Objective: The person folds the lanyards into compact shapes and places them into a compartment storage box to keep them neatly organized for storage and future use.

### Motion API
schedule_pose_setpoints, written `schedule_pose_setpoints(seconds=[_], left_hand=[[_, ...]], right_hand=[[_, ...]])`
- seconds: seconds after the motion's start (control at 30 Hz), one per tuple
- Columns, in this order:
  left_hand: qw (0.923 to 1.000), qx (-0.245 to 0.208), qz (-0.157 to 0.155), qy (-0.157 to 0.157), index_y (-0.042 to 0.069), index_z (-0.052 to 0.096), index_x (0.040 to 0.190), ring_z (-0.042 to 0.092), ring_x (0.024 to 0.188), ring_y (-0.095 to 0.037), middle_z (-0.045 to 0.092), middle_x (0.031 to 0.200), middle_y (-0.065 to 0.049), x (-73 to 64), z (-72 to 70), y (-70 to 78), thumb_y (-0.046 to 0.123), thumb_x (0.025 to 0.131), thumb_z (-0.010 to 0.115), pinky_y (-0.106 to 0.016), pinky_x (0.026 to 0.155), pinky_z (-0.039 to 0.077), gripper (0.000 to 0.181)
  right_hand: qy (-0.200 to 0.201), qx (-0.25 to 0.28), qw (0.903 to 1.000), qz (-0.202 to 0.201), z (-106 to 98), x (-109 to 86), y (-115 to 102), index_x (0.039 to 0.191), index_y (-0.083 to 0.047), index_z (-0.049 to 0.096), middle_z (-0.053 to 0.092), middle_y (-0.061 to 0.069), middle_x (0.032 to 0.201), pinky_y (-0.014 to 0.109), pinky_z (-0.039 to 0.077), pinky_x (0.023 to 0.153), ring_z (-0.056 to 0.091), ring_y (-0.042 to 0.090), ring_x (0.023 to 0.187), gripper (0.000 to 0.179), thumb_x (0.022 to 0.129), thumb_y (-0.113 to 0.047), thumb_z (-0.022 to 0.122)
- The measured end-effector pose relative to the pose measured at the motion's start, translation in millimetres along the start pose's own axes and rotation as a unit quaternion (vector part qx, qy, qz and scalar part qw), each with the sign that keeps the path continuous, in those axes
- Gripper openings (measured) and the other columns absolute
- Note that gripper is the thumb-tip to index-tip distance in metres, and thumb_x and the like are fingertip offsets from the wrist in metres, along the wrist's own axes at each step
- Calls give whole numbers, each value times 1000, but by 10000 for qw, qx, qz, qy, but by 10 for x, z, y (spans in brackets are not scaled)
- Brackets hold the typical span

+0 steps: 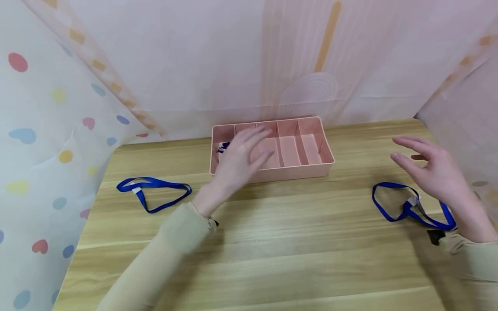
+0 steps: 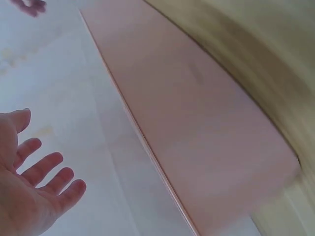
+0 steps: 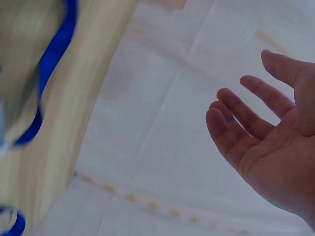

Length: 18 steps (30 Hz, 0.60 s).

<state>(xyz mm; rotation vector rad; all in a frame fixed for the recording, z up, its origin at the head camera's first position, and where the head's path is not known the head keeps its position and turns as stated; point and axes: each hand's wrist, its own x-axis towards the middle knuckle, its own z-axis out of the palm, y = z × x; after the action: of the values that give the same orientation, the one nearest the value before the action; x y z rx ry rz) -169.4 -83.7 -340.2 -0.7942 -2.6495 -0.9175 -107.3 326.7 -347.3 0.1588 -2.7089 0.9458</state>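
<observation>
My left hand (image 1: pixel 243 157) is over the left part of a pink divided box (image 1: pixel 288 172), its fingers loosely spread and holding nothing. In the left compartment a small dark blue and white item (image 1: pixel 223 147) shows, partly hidden by that hand. The left wrist view has the relaxed left hand (image 2: pixel 42 182) beside the box's long pink side (image 2: pixel 187 108). On the right, my right hand (image 1: pixel 435 168) hovers above a blue lanyard (image 1: pixel 389 218), fingers apart. In the right wrist view the right hand (image 3: pixel 266 128) is empty, the blue strap (image 3: pixel 54 56) off to its side.
Another blue lanyard (image 1: pixel 163 185) lies looped on the wooden table (image 1: pixel 280 259), left of the box. A pale patterned cloth (image 1: pixel 194 56) stands behind the table, with a dotted one (image 1: pixel 58 142) at the left. The box's other compartments are separated by thin dividers.
</observation>
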Motion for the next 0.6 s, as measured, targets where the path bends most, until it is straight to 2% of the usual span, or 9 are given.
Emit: schedule_pose_setpoints(seconds=[0.07,0.13,0.2,0.23,0.3,0.37,0.47,0.6], left_hand=[[9997,-117,210,37,7,63,144,50,149,-34,58,156,-15,-48,80,100,26,101,71,-47,130,36,47],[9987,-246,444,33,6,64,142,53,148,-35,60,154,-15,-86,168,198,24,101,72,-47,129,37,46],[9971,-375,663,38,5,65,140,56,145,-35,63,150,-16,-112,275,287,21,99,73,-47,128,40,45],[9964,-427,730,8,6,65,140,57,144,-34,63,150,-16,-122,331,333,21,99,73,-45,127,41,45],[9954,-489,816,-71,7,65,141,58,142,-32,64,149,-14,-137,448,410,20,99,73,-43,125,44,44],[9948,-550,844,-159,8,66,140,60,141,-30,65,147,-13,-144,564,476,21,99,74,-41,123,47,43],[9941,-576,765,-501,9,65,141,59,142,-28,64,149,-11,-143,721,573,24,101,72,-40,123,46,43],[9911,-368,644,-1103,14,63,144,56,145,-24,61,153,-6,-121,925,726,32,104,67,-37,125,43,44]], right_hand=[[-33,-119,9999,-81,-26,-28,89,141,-2,64,63,18,144,-6,28,85,32,-32,111,42,102,-17,70],[-68,-330,9993,-146,-55,-62,177,140,-1,64,64,19,141,-6,27,84,38,-27,110,42,102,-16,70],[-118,-585,9980,-208,-88,-94,260,139,1,65,64,21,140,-3,28,83,53,-8,115,41,101,-14,70],[-171,-692,9972,-238,-106,-107,302,138,2,64,63,27,139,-1,28,82,57,5,117,41,101,-13,70],[-296,-930,9949,-254,-137,-133,387,137,4,64,61,32,137,3,28,79,58,32,119,39,102,-13,69],[-416,-1076,9930,-263,-155,-154,467,135,7,64,60,35,136,5,28,77,55,51,116,38,102,-11,68],[-571,-1228,9902,-327,-159,-201,590,132,9,65,61,36,133,4,31,71,59,59,110,37,99,-8,70],[-760,-1433,9860,-393,-137,-287,731,128,9,67,62,38,130,10,38,63,65,59,98,37,95,-6,75]])
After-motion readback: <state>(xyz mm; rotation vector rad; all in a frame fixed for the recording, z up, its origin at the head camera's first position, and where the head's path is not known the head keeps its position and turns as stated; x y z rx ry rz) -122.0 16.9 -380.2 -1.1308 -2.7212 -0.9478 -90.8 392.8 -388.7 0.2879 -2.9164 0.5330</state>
